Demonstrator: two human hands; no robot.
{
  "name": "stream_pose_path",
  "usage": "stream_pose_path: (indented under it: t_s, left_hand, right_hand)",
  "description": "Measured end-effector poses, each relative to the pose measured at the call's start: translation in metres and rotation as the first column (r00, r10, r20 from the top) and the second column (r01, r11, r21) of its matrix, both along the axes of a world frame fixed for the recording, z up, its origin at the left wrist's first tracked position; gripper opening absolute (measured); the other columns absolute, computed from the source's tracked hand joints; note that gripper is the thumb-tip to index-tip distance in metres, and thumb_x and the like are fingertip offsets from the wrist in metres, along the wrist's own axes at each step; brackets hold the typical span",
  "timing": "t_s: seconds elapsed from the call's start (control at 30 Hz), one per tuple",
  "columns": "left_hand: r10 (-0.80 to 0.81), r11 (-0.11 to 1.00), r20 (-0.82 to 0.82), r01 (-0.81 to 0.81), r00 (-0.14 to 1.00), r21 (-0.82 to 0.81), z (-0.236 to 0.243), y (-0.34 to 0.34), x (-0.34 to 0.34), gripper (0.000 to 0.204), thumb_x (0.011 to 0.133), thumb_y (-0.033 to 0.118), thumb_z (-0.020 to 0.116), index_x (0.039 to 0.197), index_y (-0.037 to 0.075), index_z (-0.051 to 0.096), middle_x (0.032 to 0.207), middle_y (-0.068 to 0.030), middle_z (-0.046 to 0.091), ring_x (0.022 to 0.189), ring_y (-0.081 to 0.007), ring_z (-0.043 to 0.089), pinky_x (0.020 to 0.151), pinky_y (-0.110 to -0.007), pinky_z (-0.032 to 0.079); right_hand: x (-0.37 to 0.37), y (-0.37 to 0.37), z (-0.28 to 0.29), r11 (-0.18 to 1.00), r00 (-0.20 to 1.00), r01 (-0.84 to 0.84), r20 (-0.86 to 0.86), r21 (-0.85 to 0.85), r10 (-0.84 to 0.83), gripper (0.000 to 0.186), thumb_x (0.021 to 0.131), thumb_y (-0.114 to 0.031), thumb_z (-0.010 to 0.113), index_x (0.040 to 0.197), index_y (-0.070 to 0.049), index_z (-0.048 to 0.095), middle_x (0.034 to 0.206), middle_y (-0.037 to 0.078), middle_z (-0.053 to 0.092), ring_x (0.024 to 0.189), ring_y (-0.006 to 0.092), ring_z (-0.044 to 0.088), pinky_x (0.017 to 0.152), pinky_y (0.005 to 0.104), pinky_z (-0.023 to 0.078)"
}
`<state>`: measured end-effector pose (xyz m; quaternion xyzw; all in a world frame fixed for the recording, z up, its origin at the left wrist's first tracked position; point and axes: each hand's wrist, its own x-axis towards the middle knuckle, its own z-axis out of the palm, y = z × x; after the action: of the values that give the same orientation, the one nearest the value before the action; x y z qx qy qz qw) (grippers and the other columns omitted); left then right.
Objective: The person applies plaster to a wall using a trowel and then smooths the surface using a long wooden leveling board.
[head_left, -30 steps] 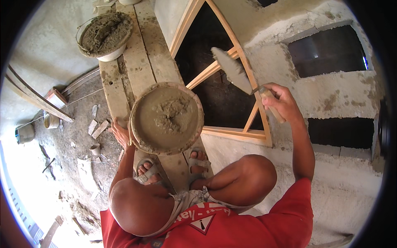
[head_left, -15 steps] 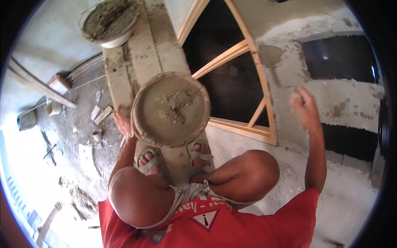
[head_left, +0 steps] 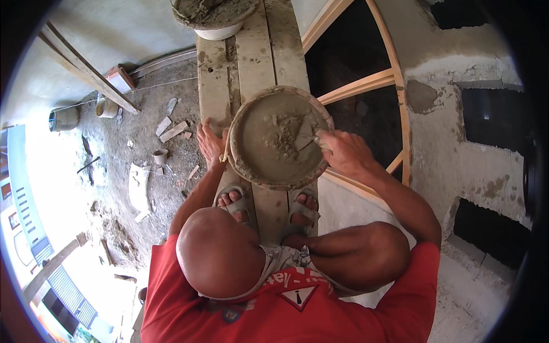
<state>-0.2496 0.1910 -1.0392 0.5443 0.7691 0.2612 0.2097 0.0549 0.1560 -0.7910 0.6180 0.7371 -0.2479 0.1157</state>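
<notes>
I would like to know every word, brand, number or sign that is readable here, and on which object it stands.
Red shirt: white lettering, only partly in view; wording not copied here.
Red shirt: white triangle warning sign with an exclamation mark.
Red shirt: small badge, too small to read.
Mortar bucket and trowel: no text visible.

Rough grey wall (head_left: 432, 148), timber frame (head_left: 366, 85), littered floor (head_left: 117, 150), possibly earthen
</notes>
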Motion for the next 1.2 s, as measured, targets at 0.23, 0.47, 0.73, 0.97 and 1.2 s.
stream_pose_path:
  t_s: [0.23,0.47,0.73,0.97,1.2]
  left_hand:
    - [-0.003,1.0,-0.02,0.003,1.0,-0.002,0.006,0.001,-0.002,0.076,0.077,0.034,0.074,0.14,0.009,0.04,0.145,-0.0265,0.035,0.131,-0.0421,0.038,0.107,-0.048,0.033]
    - [-0.056,0.998,-0.101,0.056,0.993,0.005,-0.02,0.004,-0.014,0.072,0.077,0.033,0.076,0.138,0.01,0.044,0.141,-0.0249,0.042,0.131,-0.0417,0.039,0.107,-0.048,0.035]
    - [0.004,0.995,0.052,0.001,0.999,-0.098,0.017,0.002,0.01,0.076,0.075,0.044,0.077,0.137,0.014,0.045,0.144,-0.0195,0.038,0.129,-0.0377,0.04,0.105,-0.046,0.036]
    - [-0.008,1.0,0.041,0.008,0.999,-0.017,-0.002,0.001,-0.001,0.071,0.079,0.045,0.072,0.137,0.015,0.046,0.144,-0.02,0.038,0.131,-0.0376,0.04,0.105,-0.046,0.036]
    - [-0.049,0.999,0.004,0.049,0.999,-0.013,-0.016,-0.003,-0.005,0.071,0.081,0.047,0.071,0.138,0.015,0.045,0.144,-0.0204,0.039,0.131,-0.0382,0.04,0.105,-0.047,0.036]
  right_hand:
    - [0.038,-0.052,-0.035,0.935,0.958,0.101,-0.285,0.34,0.0,0.037,0.08,-0.017,0.068,0.115,-0.007,0.061,0.093,0.015,0.067,0.08,0.0374,0.067,0.068,0.0444,0.055]
    - [0.039,-0.062,-0.031,0.916,0.944,0.184,-0.325,0.357,-0.063,0.039,0.08,-0.018,0.071,0.115,-0.005,0.06,0.099,0.016,0.068,0.084,0.0373,0.067,0.073,0.0445,0.055]
    - [0.059,-0.051,0.073,0.881,0.839,0.444,-0.42,0.162,-0.346,0.039,0.078,-0.018,0.075,0.109,-0.003,0.058,0.095,0.02,0.068,0.089,0.0352,0.068,0.076,0.0404,0.054]
    - [0.109,-0.044,0.172,0.864,0.805,0.452,-0.517,0.221,-0.289,0.046,0.077,-0.015,0.076,0.117,0.001,0.059,0.085,0.005,0.063,0.07,0.0141,0.06,0.065,0.0295,0.05]
    - [0.244,-0.047,0.132,0.462,0.502,0.863,-0.442,0.203,-0.744,0.046,0.089,-0.02,0.067,0.126,0.005,0.056,0.076,0.004,0.061,0.06,0.0104,0.056,0.053,0.0252,0.047]
